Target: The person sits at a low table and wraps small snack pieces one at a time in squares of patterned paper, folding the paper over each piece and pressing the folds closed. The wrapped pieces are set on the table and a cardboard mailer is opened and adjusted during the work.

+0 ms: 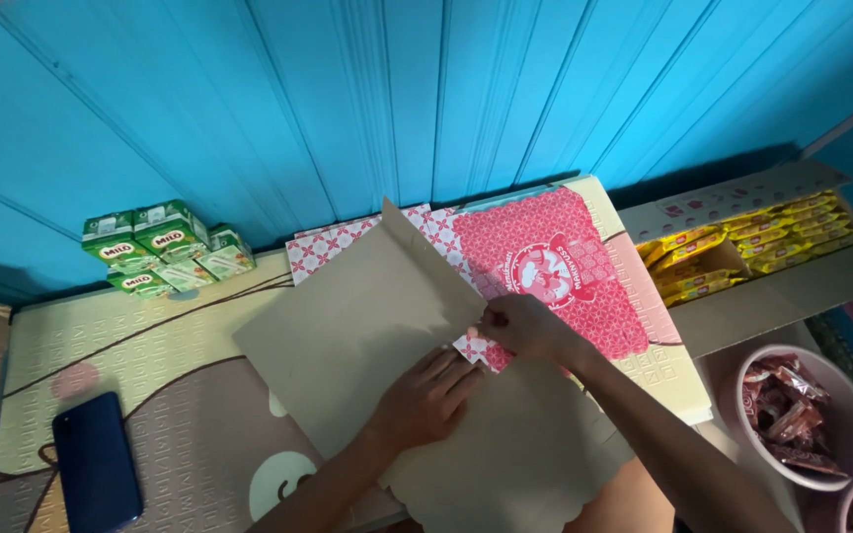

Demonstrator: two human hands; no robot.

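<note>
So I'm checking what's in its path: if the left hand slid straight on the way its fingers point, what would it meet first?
The left hand, flat on the brown cardboard, points up-right. It would likely meet the right hand pinching the red patterned flap first.

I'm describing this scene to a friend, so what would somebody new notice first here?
Probably the flat red-and-white patterned cardboard box blank at centre, which the right hand pinches at a flap while the left hand presses on its plain brown underside. Behind stands a bright blue panelled wall, with small green drink cartons stacked at its foot on the left.
</note>
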